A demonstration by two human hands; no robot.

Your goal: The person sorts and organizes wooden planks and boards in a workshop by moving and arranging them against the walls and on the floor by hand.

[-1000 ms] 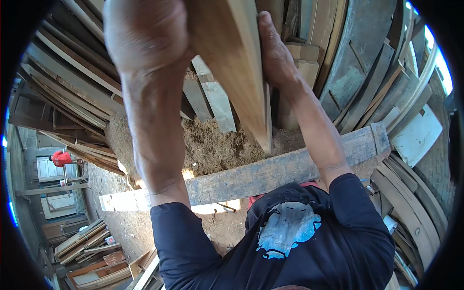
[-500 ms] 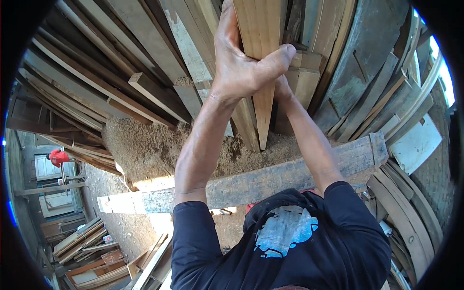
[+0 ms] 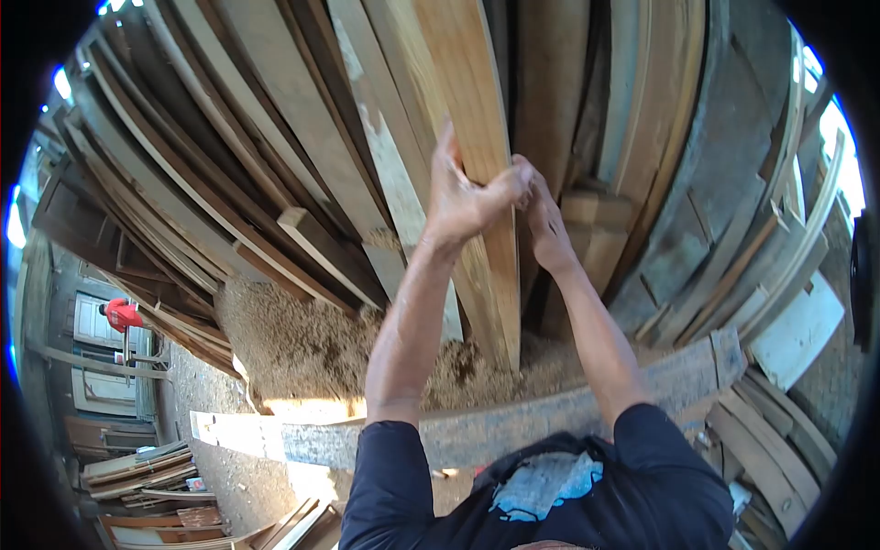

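A long light-brown wooden board stands nearly upright in the middle of the view, its lower end down at the sawdust. My left hand wraps round it from the left, with the thumb across its front face. On the board's right edge my right hand is closed, its fingers partly hidden behind the wood. Another pale plank stands close beside the board's lower left side.
Many planks lean along the back. Sawdust covers the ground below them. A worn, heavy beam crosses in front of my body. A person in red is far left, near stacked boards.
My left hand has come down from the upper left and closed round the board. My right hand has moved lower. The view has tilted up, showing more of the leaning planks.
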